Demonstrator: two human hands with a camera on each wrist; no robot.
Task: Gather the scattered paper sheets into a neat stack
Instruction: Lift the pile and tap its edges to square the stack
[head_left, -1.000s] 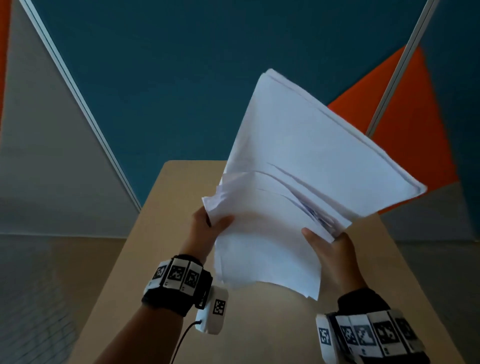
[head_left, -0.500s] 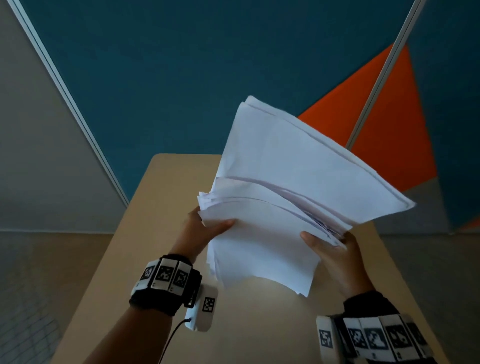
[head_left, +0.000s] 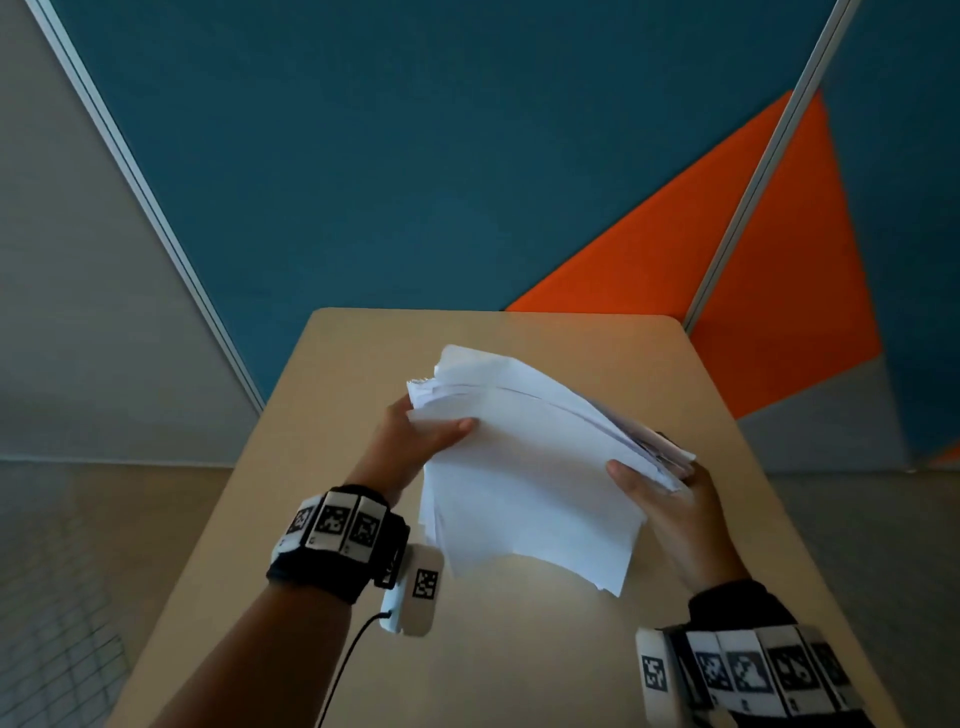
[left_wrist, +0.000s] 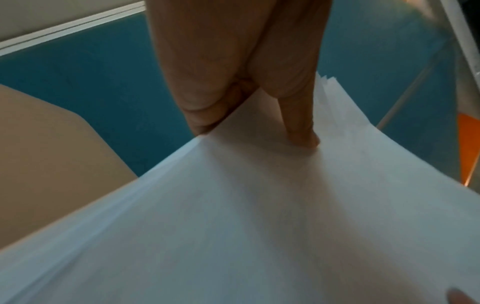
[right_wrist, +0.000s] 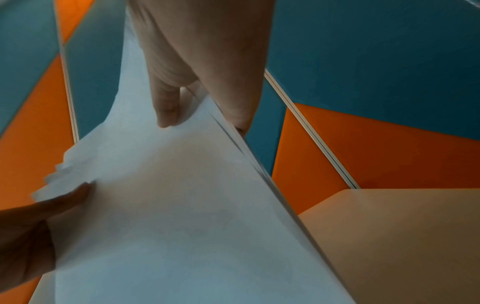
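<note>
White paper sheets (head_left: 530, 467), one loose bundle too thick to count, sit tilted in the air above our tan wooden table (head_left: 363, 364). Our left hand (head_left: 415, 441) pinches the left edge, thumb on top; our right hand (head_left: 670, 499) pinches the right edge likewise. We judge them light, floppy and slippery, so gripping opposite edges suits. Corners are fanned unevenly.
</note>
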